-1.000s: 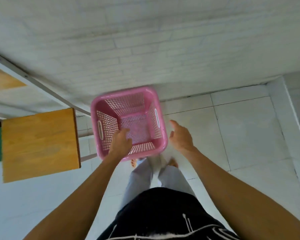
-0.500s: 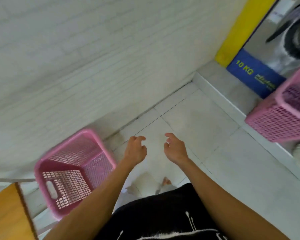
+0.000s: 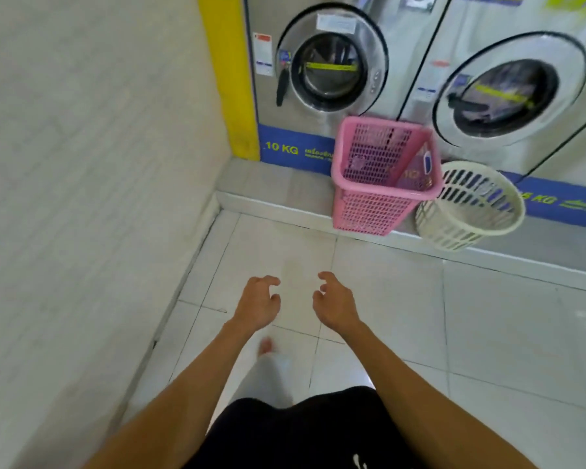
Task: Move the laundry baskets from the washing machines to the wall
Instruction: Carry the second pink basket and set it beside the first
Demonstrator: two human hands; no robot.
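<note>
A pink square laundry basket (image 3: 369, 204) leans tilted against the step below the left washing machine (image 3: 329, 66). Touching its right side, a white round basket (image 3: 467, 225) tilts the same way below the right washing machine (image 3: 508, 96). Both baskets look empty. My left hand (image 3: 257, 302) and my right hand (image 3: 334, 301) hang in front of me over the floor tiles, fingers curled loosely apart, holding nothing. They are well short of the baskets. The white brick wall (image 3: 82, 198) runs along my left.
A raised tiled step (image 3: 268, 194) runs under the machines. A yellow pillar (image 3: 230, 79) stands in the corner between wall and machines. My foot (image 3: 266, 346) shows on the white floor tiles below my hands.
I let go of a pink basket by the wall next to a wooden stool and turned right. That basket has left the view; the machines and two other baskets now face me.
</note>
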